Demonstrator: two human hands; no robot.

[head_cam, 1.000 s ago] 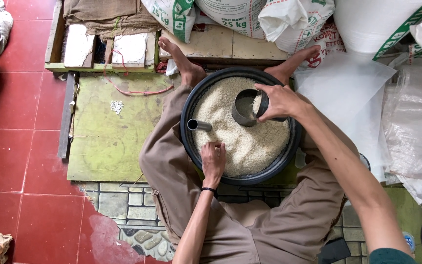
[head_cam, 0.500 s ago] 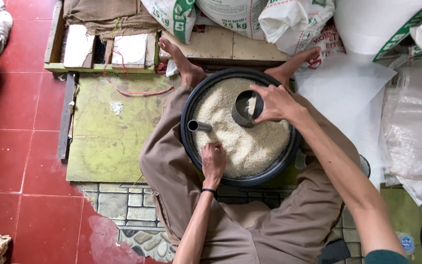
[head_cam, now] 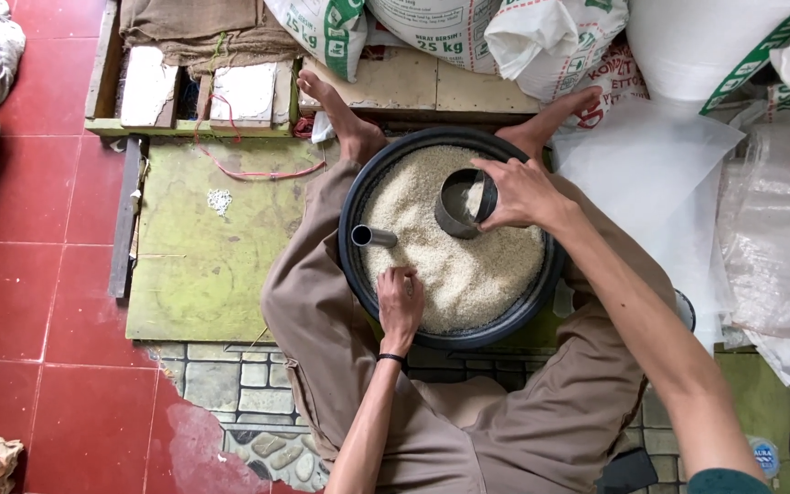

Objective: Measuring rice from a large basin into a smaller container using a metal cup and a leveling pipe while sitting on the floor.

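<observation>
A round black basin full of pale rice rests between my legs on the floor. My right hand grips a grey metal can that lies tilted in the rice at the far side, with some grains inside it. My left hand lies on the rice at the near rim, fingers curled into the grains. A small metal tube sticks out of the rice at the left side.
White and plastic sacks are piled at the back and right. A green board with a small heap of grains lies to the left, a wooden pallet behind it, and red floor tiles beyond.
My right hand has tipped and shifted the can slightly in the rice. My left hand has stayed at the near rim.
</observation>
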